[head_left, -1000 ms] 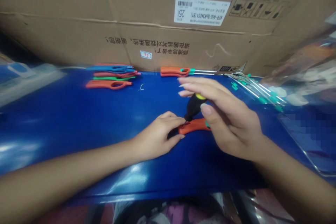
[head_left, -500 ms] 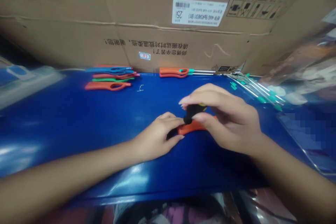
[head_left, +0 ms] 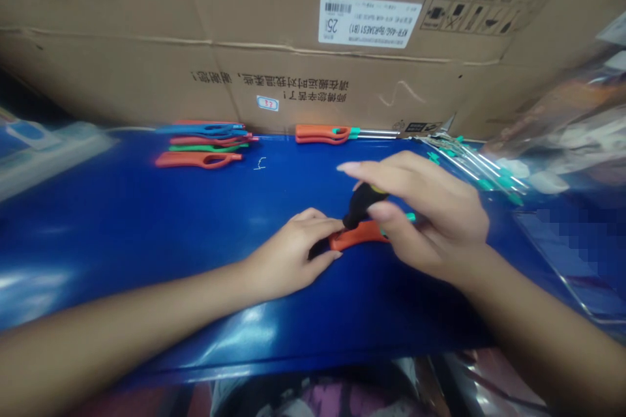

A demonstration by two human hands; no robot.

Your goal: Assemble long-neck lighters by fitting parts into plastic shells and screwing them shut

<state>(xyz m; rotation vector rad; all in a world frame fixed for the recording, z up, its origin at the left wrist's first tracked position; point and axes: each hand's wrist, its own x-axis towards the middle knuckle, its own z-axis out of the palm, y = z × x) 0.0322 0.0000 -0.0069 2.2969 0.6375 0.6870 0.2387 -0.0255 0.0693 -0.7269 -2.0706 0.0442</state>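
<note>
An orange lighter with a green part at its far end lies on the blue table. My left hand pinches its left end between thumb and fingers. In my right hand is a short black and yellow screwdriver, tilted, its handle between thumb and fingers, the index finger stretched out. The screwdriver's lower end meets the lighter's left end, close to my left fingertips; its tip is hardly visible. My right hand partly covers the lighter's right side.
Red, green and blue lighter casings lie in a stack at the back left. An orange lighter with a metal tube rests against the cardboard box. Several metal tubes with green parts are heaped at the back right, beside plastic bags.
My right fingers have loosened and shifted round the screwdriver handle, the index finger now straighter. More of the lighter shows, with its green part. My left hand has stayed in place.
</note>
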